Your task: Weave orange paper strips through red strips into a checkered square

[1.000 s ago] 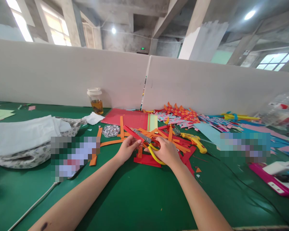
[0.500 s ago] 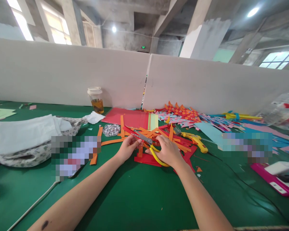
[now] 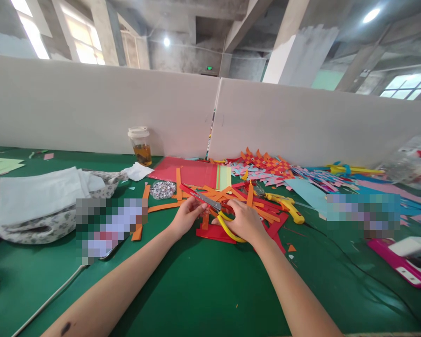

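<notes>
My right hand [image 3: 244,220] is closed round the yellow handles of a pair of scissors [image 3: 226,228], whose metal blades point up and to the left. My left hand [image 3: 188,214] pinches a red paper strip [image 3: 186,189], and the blades lie along it. Whether the blades bite into the paper I cannot tell. Beneath and behind both hands spreads a loose pile of orange paper strips [image 3: 250,194] and red paper strips [image 3: 214,233].
A yellow hot glue gun [image 3: 286,206] lies right of the pile, its cord trailing to the right. Behind are red sheets [image 3: 185,171] and woven paper pieces [image 3: 263,160]. A lidded cup of tea [image 3: 140,149], a floral cushion [image 3: 56,229] and a pink power strip [image 3: 403,269] stand around.
The scissor blades look closer together now. Both hands keep nearly the same place, and the view has shifted very slightly.
</notes>
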### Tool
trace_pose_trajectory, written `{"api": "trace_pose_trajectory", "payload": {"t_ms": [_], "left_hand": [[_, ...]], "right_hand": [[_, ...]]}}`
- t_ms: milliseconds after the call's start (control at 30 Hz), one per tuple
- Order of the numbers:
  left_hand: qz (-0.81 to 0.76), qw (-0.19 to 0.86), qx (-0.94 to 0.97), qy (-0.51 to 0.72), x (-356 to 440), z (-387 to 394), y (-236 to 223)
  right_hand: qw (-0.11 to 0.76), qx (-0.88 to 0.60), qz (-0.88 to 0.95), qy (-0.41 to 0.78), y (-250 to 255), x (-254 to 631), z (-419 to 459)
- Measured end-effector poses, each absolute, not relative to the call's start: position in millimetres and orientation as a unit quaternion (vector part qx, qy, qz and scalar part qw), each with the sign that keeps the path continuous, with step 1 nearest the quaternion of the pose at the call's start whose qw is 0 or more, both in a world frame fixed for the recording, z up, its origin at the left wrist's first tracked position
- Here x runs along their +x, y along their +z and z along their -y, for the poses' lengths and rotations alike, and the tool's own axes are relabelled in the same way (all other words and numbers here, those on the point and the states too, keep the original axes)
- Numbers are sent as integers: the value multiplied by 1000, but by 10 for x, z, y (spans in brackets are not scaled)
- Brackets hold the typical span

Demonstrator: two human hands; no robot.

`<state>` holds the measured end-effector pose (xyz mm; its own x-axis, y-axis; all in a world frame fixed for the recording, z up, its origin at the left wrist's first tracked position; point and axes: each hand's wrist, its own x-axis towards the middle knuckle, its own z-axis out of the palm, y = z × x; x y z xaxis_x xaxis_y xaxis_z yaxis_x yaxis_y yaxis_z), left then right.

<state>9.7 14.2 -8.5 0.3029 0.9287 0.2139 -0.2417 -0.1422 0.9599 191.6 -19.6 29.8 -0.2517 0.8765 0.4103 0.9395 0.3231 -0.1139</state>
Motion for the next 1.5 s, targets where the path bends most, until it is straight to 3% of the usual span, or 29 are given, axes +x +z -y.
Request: {"api": "trace_pose_trajectory", "payload": {"t_ms": [1100,1500], "left_hand": [[-301,598,539,511,102,-147,-91],[-314,586,550,506,102,-139,-64]], "right_hand": [[223,-573,784,-90,265,1904,197],[270,-554,783,-79,229,1936,157]]}}
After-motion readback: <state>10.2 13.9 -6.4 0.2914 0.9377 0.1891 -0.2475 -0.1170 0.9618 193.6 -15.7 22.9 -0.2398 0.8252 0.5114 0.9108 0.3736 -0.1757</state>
